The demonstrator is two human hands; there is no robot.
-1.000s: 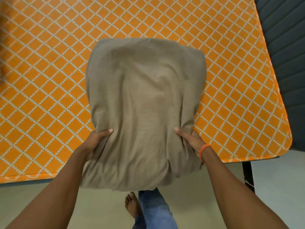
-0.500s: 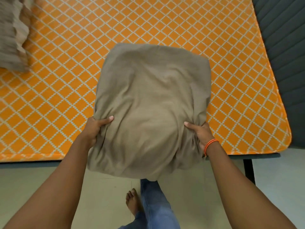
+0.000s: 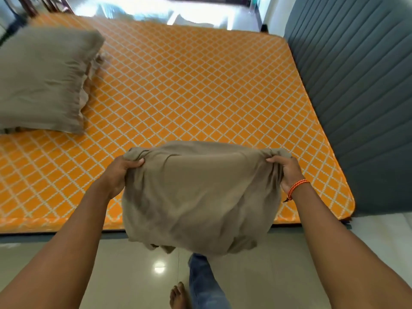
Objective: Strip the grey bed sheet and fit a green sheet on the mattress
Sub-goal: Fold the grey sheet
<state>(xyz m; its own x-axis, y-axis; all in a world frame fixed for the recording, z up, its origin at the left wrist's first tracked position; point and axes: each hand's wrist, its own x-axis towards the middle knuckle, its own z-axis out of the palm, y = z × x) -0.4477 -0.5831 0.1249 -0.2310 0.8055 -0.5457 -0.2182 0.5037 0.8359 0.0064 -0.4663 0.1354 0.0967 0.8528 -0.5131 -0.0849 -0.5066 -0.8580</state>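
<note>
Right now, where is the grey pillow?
In the head view, the grey pillow lies at the far left on the orange mattress, well away from the grey sheet.

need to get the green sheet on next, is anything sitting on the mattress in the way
Yes: a grey pillow lies on the mattress at its far left. The grey sheet, gripped by both hands, overhangs the near edge.

**Around my bed**

A grey-brown pillow [image 3: 42,79] lies at the far left corner of the bed, its frilled edge blurred. My padded grey headboard [image 3: 356,90] runs along the right edge. Below me, glossy beige floor tiles [image 3: 124,275], my bare foot [image 3: 178,296] and my blue jeans leg [image 3: 205,284].
</note>
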